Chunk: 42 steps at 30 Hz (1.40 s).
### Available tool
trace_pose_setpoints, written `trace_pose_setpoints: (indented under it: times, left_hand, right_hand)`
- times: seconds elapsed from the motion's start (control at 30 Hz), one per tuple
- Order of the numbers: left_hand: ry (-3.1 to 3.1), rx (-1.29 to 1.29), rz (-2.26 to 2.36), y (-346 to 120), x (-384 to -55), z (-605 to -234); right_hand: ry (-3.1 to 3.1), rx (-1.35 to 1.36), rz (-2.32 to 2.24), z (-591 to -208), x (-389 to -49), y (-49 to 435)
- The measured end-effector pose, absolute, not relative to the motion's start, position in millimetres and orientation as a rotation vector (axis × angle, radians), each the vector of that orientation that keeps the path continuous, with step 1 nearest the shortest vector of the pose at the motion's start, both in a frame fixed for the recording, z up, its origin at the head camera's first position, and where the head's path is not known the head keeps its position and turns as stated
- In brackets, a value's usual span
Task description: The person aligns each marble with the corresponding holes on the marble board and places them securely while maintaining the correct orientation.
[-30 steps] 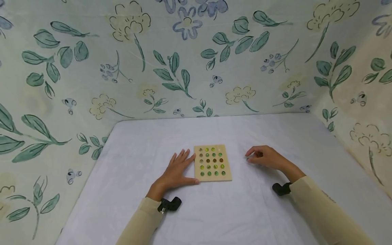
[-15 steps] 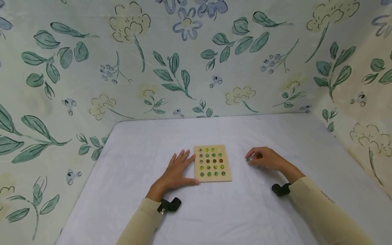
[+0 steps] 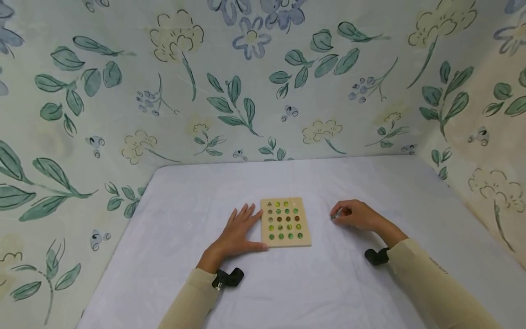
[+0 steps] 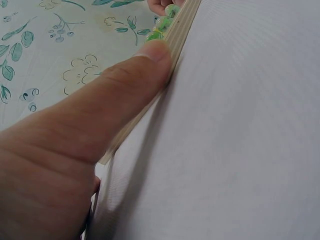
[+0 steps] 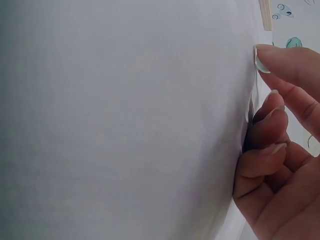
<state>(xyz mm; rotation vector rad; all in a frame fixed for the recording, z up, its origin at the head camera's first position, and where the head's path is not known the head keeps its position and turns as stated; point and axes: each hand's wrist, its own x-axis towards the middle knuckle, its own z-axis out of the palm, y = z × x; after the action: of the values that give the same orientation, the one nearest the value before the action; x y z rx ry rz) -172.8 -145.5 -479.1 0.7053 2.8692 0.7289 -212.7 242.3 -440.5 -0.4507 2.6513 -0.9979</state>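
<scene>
A square wooden board (image 3: 306,237) lies on the white cloth, with rows of glass marbles (image 3: 289,227) in green, yellow-green, brown and clear tones set in it. Spread fingers of my left hand (image 3: 233,236) lie along its left side, and the thumb touches its near left corner. In the left wrist view that thumb (image 4: 125,82) presses against the board's edge (image 4: 182,30). To the right of the board, my right hand (image 3: 358,214) pinches a small, pale greenish marble (image 5: 262,65) between thumb and index finger, low at the cloth. Its other fingers are curled.
White cloth (image 3: 312,292) covers the table under both hands. Behind and to the sides stands a floral-printed fabric backdrop (image 3: 246,91). A black wrist camera (image 3: 229,277) sits on the left wrist, another black camera (image 3: 376,257) on the right.
The head view has tilted slightly, so everything sits a little lower. Between the right fingertips the marble shows more clearly than a second ago. Left hand and board stay in place.
</scene>
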Motion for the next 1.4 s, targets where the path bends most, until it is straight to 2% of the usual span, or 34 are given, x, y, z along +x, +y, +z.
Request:
trace_pose_setpoints:
  times: [1.4]
  left_hand:
    - [2.855,0.705,0.743,-147.0,-172.0,-477.3]
  right_hand:
    - [2.584,-0.399,-1.143,-434.7,-247.1,173.7]
